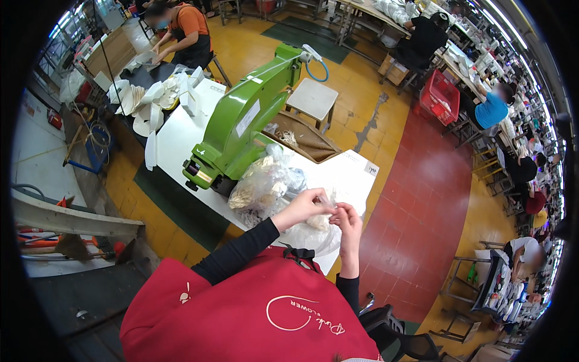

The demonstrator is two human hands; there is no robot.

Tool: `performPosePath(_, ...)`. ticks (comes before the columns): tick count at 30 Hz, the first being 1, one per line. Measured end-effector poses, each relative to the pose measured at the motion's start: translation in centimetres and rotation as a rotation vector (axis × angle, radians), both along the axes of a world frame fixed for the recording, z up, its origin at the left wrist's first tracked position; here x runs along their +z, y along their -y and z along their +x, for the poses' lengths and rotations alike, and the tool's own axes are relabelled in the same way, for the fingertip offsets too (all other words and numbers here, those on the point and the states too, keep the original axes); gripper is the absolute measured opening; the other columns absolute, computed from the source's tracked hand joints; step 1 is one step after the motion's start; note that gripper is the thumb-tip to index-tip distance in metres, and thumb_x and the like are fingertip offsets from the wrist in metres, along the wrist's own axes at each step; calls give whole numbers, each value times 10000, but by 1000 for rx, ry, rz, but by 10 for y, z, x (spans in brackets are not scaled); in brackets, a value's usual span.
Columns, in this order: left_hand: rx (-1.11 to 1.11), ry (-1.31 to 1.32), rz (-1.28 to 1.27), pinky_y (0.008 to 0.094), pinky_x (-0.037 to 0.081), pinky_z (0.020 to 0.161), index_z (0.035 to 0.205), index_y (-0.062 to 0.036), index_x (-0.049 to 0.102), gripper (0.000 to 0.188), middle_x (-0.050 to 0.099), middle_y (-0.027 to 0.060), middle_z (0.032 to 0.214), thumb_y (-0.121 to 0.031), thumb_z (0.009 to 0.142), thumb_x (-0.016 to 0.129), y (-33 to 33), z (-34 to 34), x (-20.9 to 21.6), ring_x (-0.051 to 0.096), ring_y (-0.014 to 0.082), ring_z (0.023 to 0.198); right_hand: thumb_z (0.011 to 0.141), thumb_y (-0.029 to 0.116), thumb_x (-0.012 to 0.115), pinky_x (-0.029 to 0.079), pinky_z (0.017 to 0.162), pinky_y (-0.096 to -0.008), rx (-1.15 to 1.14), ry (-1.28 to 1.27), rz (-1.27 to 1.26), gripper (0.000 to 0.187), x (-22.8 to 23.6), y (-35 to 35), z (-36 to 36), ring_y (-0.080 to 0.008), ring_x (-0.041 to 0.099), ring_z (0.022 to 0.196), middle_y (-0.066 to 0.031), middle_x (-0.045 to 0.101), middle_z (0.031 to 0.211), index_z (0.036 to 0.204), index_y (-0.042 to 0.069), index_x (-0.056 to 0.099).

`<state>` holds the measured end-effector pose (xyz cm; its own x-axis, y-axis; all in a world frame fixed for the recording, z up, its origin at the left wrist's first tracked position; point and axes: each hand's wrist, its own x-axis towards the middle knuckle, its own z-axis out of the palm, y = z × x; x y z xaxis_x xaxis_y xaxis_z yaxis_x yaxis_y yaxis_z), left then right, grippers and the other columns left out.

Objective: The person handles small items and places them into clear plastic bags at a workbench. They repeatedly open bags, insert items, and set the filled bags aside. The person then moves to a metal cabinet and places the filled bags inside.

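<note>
My left hand and my right hand meet over the white table, fingers pinched closed on the top of a clear plastic bag. Pale pieces show through the bag, which hangs and rests below my hands. Just left of it lies another clear bag full of cream-coloured pieces, against the base of a large green machine. My fingers partly hide the gathered plastic between them.
White cut pieces are heaped on the table's far left. Beyond the machine are a brown cloth-lined bin and a stool. A co-worker in orange sits far left. Several people work at right, by a red crate.
</note>
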<state>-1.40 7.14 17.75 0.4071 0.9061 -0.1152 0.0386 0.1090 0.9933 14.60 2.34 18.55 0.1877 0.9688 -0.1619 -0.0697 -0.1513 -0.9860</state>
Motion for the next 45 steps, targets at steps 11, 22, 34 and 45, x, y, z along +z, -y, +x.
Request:
performPosePath(11, 75, 106, -152, 213, 425, 601, 806, -53, 610, 187, 547, -31, 691, -210, 891, 666, -7, -15, -4, 501, 38, 652, 882, 58, 636, 451, 705, -230, -2, 31, 37, 123, 2, 5, 21, -91, 560, 781, -36, 612, 875, 902, -52, 687)
performPosePath(22, 105, -70, -31, 211, 471, 623, 888, -13, 608, 148, 631, 12, 778, -97, 817, 707, 2, -12, 15, 578, 52, 698, 884, 33, 602, 444, 784, -246, -89, -16, 19, 153, 0, 7, 33, -125, 565, 900, -79, 631, 983, 939, -80, 689)
performPosePath(34, -139, -145, 43, 278, 488, 669, 969, -36, 694, 162, 648, 69, 814, -135, 843, 669, 10, -15, 9, 613, 151, 729, 950, 102, 537, 448, 759, -228, 10, -204, -77, 171, 7, 10, 27, -96, 571, 747, -25, 625, 797, 933, -11, 665)
performPosePath(45, -341, -854, 144, 407, 442, 970, 1263, 6, 520, 529, 489, 239, 1326, -26, 737, 549, 26, -33, 5, 527, 367, 1173, 916, 109, 560, 431, 767, -288, 22, 242, -87, 170, 24, 24, 30, -164, 573, 767, -67, 621, 794, 863, -36, 631)
